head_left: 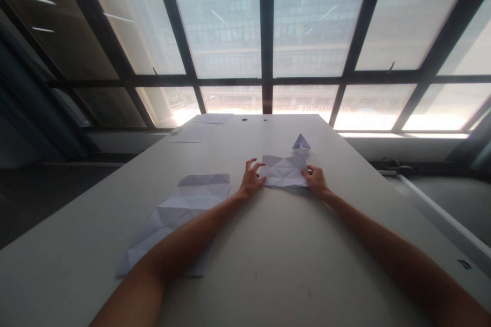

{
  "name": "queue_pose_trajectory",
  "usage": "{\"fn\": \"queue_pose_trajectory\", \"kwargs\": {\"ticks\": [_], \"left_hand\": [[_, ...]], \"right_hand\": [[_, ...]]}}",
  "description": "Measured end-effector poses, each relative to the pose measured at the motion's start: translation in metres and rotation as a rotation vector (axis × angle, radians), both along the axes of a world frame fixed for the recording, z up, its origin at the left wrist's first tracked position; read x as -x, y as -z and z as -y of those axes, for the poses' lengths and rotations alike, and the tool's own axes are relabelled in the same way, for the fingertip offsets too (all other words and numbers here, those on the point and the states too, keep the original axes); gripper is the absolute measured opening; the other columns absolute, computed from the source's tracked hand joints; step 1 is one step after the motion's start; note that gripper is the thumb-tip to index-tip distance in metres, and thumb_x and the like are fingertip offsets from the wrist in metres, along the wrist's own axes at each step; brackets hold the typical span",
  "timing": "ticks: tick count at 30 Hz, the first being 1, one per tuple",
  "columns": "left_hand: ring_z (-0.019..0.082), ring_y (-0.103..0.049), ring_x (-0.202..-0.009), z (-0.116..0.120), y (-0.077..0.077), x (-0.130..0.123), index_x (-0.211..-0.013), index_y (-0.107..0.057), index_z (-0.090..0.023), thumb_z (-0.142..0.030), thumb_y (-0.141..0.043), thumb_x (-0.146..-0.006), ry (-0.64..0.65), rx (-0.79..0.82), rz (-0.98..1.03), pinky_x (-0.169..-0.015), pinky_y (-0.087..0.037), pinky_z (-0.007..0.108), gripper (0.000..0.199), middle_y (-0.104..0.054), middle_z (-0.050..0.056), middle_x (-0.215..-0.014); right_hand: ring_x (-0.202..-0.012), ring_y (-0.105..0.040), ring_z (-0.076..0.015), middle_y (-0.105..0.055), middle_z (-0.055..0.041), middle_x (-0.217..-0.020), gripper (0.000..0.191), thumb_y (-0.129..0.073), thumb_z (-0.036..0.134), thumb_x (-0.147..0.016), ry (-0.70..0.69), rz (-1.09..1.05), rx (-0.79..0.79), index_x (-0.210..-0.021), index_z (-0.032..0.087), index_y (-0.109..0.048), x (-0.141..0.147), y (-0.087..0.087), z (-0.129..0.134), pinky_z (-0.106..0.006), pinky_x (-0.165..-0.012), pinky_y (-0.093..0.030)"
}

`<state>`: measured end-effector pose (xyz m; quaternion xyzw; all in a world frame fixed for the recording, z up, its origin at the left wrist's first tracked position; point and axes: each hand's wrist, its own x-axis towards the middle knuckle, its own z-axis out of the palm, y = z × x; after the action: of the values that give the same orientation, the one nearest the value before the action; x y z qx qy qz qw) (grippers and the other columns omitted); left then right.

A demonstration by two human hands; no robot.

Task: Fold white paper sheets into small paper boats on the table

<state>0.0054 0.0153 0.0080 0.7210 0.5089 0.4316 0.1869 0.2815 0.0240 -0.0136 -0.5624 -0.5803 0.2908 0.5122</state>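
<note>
A small sheet of white paper point(284, 171), marked with many crossing creases, lies in front of me on the table. At its right edge my right hand point(316, 179) pinches it between thumb and fingers. My left hand point(252, 179) is at the left edge, fingers curved and apart, with the thumb by the lower left corner; whether it touches the paper I cannot tell. Just behind the sheet stands a folded paper boat point(301, 144) with a pointed peak. A larger creased paper sheet point(180, 204) lies on the left, partly hidden under my left forearm.
The long white table point(268, 255) reaches toward tall framed windows point(230, 20). Flat white sheets point(194, 132) lie at its far left, and a small dark round spot point(244, 119) shows near the far edge. A white rail point(441, 209) runs along the right side.
</note>
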Motion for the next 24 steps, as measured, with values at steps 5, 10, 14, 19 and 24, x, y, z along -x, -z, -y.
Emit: {"fn": "queue_pose_trajectory", "kwargs": {"ticks": [5,10,14,19,24], "left_hand": [[0.018,-0.066,-0.084,0.010,-0.009,-0.003,-0.098,-0.071,-0.023,-0.026,-0.063,-0.087,-0.110,0.012,-0.250,-0.082,-0.054,0.032,0.014,-0.068,0.003,-0.106],[0.020,-0.066,-0.089,0.011,-0.012,-0.003,-0.088,-0.073,-0.023,-0.027,-0.061,-0.087,-0.075,-0.050,-0.337,-0.089,-0.050,0.034,0.013,-0.072,0.003,-0.096],[0.021,-0.063,-0.107,0.007,-0.007,-0.002,-0.103,-0.073,-0.024,-0.025,-0.060,-0.086,0.085,-0.132,-0.377,-0.102,-0.045,0.036,0.021,-0.071,0.003,-0.112],[0.026,-0.041,-0.139,0.006,0.004,-0.003,-0.140,-0.053,-0.024,-0.040,-0.054,-0.093,0.233,-0.062,-0.618,-0.118,-0.028,0.046,0.050,-0.049,0.006,-0.149],[0.028,-0.021,-0.150,0.008,0.004,-0.002,-0.154,-0.032,-0.027,-0.055,-0.031,-0.101,0.310,0.027,-0.800,-0.119,-0.016,0.055,0.060,-0.025,0.006,-0.162]], "right_hand": [[-0.054,-0.056,-0.0150,-0.072,-0.0098,-0.074,0.035,-0.058,0.035,-0.072,-0.055,0.098,0.024,-0.090,0.008,-0.071,-0.002,0.001,-0.002,-0.021,-0.044,-0.034],[-0.052,-0.053,-0.0135,-0.070,-0.0070,-0.070,0.033,-0.057,0.033,-0.073,-0.149,0.115,0.049,-0.090,0.008,-0.071,-0.002,0.001,-0.001,-0.020,-0.043,-0.033],[-0.050,-0.052,-0.0129,-0.068,-0.0047,-0.066,0.032,-0.057,0.033,-0.075,-0.179,0.157,0.047,-0.091,0.009,-0.071,0.001,0.000,0.003,-0.020,-0.043,-0.032],[-0.052,-0.055,-0.0138,-0.069,-0.0044,-0.068,0.029,-0.057,0.031,-0.078,-0.205,0.197,0.057,-0.094,0.010,-0.070,0.007,0.001,0.007,-0.020,-0.044,-0.034],[-0.069,-0.064,-0.0194,-0.072,-0.0067,-0.085,0.041,-0.059,0.026,-0.081,-0.055,0.379,-0.008,-0.120,0.015,-0.063,0.009,-0.006,0.017,-0.027,-0.061,-0.049]]}}
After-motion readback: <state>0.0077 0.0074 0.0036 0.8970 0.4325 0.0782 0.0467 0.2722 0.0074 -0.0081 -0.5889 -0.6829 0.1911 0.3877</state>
